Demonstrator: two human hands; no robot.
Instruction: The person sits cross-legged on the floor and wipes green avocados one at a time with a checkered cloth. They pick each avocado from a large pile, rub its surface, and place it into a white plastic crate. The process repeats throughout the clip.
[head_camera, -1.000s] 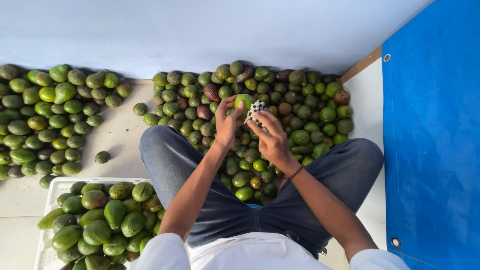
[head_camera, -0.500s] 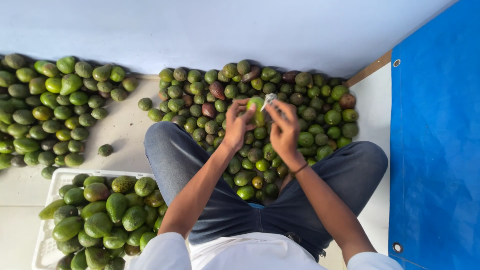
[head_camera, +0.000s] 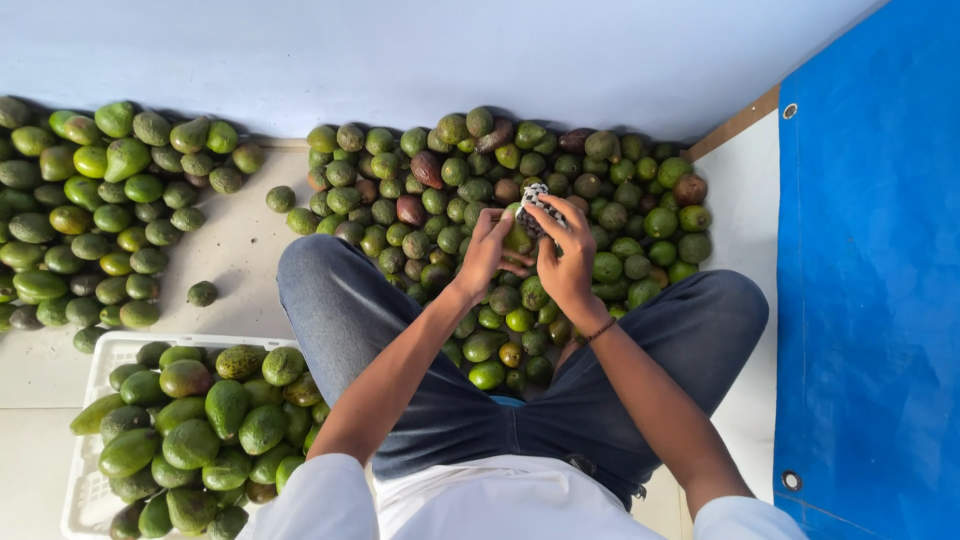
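Green avocado (head_camera: 517, 238) half-wrapped in white foam netting (head_camera: 536, 197), held up.

A fruit sorting room is shown: avocados (head_camera: 500, 210) are heaped on a bare floor (head_camera: 235, 260) against a plain wall (head_camera: 400, 50), a white crate (head_camera: 90, 490) is filled, a blue tarp (head_camera: 870, 300) is hung.
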